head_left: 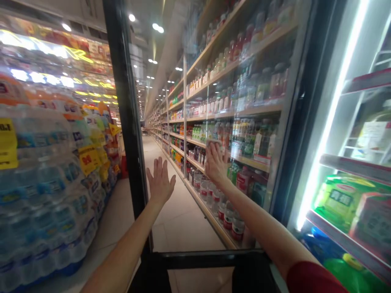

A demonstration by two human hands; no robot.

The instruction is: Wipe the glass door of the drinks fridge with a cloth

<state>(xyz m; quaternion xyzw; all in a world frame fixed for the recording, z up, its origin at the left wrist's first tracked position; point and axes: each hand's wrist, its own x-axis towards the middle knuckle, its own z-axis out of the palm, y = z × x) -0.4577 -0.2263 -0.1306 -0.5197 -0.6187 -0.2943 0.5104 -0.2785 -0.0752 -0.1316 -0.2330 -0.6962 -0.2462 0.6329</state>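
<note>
An open glass fridge door with a black frame stands in front of me. My left hand lies flat on the glass, fingers stretched out. My right hand presses a small pale cloth against the glass higher up, fingers flat over it. Through the pane I see an aisle and shelves of bottled drinks.
The lit fridge interior on the right holds green and red packs on shelves. Stacked shrink-wrapped water bottles with yellow price tags fill the left side. A tiled aisle floor runs ahead between them.
</note>
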